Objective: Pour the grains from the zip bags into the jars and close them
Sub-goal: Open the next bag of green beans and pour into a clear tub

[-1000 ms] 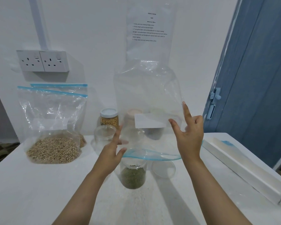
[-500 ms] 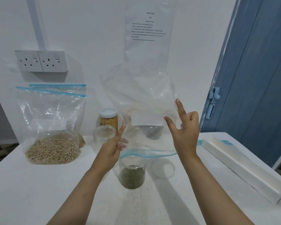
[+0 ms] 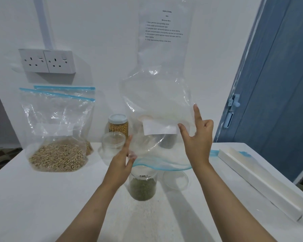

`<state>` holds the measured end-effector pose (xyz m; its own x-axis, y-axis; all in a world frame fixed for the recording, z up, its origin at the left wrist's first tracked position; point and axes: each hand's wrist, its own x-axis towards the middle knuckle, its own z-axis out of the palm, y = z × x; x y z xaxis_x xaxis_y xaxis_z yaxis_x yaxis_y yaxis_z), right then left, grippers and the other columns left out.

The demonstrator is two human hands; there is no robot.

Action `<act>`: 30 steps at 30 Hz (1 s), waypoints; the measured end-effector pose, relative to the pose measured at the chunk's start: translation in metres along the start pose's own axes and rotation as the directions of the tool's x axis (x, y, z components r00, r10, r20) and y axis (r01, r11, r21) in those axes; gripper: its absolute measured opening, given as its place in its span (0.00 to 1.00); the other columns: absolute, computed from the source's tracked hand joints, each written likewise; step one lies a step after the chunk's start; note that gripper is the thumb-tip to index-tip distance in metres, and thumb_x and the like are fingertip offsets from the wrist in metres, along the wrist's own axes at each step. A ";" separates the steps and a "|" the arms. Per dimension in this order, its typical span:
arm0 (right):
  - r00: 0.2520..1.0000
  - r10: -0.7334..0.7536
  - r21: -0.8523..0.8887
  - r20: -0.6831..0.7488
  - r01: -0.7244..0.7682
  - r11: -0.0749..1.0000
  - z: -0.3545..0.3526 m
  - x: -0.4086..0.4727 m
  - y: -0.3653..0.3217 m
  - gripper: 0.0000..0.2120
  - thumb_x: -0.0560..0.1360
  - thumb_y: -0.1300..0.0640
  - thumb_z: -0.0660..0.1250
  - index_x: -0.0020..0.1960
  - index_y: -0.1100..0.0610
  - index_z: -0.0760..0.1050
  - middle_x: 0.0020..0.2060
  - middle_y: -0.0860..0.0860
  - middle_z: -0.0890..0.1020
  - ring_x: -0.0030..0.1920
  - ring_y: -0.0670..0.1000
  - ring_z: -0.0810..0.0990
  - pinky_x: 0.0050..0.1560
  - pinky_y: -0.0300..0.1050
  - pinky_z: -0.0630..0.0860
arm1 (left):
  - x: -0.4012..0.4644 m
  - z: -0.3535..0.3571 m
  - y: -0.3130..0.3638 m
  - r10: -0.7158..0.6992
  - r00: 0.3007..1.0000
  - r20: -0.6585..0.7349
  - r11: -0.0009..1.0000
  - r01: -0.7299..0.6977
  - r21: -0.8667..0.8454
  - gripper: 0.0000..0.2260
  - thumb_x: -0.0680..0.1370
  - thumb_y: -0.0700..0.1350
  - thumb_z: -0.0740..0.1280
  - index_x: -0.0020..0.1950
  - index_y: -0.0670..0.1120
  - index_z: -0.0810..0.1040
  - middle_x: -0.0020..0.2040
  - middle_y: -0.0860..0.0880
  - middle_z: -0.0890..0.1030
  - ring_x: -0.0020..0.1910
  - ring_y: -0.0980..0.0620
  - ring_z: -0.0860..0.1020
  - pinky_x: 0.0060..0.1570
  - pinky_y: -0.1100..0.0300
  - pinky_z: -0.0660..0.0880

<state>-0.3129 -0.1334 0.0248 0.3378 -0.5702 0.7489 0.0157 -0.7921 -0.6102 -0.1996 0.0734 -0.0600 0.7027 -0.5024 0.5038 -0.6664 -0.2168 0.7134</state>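
1. An empty clear zip bag (image 3: 157, 109) is held upside down above the white table (image 3: 42, 198), its blue zip mouth hanging open just over the open jar (image 3: 142, 186) of green grains
2. The left hand (image 3: 122, 161) is at the bag's lower left edge, near the zip: fingers straight and close together, the thumb on the near side of the plastic, lightly pinching the film
3. The right hand (image 3: 197, 140) is at the bag's right side: thumb and forefinger spread apart against the plastic, forefinger pointing up, the other fingers loosely curled; whether they grip the film I cannot tell
4. A clear lid (image 3: 175, 179) lies just right of the jar
5. Two more zip bags (image 3: 58, 130) with pale grains stand at the left, well apart from both hands
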 end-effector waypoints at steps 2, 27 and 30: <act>0.991 0.114 0.025 0.070 -0.116 0.993 0.001 0.005 0.001 0.41 0.77 0.52 0.71 0.79 0.39 0.47 0.55 0.51 0.61 0.44 0.34 0.69 0.45 0.21 0.66 | 0.002 0.000 0.004 -0.027 0.998 -0.064 0.998 0.023 -0.055 0.37 0.82 0.40 0.61 0.73 0.75 0.46 0.45 0.51 0.79 0.47 0.59 0.78 0.52 0.72 0.70; 0.994 0.110 0.250 -0.003 -0.106 0.963 -0.140 -0.047 0.013 0.26 0.81 0.51 0.64 0.74 0.33 0.61 0.39 0.43 0.82 0.47 0.50 0.81 0.47 0.38 0.77 | 0.008 0.016 0.123 -0.299 0.954 -0.019 0.515 0.145 -0.845 0.26 0.82 0.63 0.45 0.69 0.52 0.72 0.65 0.54 0.75 0.55 0.55 0.71 0.58 0.59 0.62; 0.980 0.188 0.431 0.067 -0.198 0.881 -0.160 -0.022 0.035 0.31 0.82 0.59 0.64 0.69 0.25 0.62 0.36 0.47 0.78 0.34 0.51 0.78 0.36 0.47 0.82 | 0.014 0.059 0.136 -0.203 0.975 -0.093 0.746 0.092 -0.660 0.27 0.78 0.67 0.52 0.76 0.62 0.56 0.77 0.59 0.59 0.74 0.57 0.61 0.72 0.61 0.58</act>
<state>-0.4700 -0.1830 0.0286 0.3966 -0.6929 0.6022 0.3522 -0.4909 -0.7968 -0.2950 -0.0126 0.0158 0.8434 -0.3675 0.3920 -0.2679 0.3448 0.8996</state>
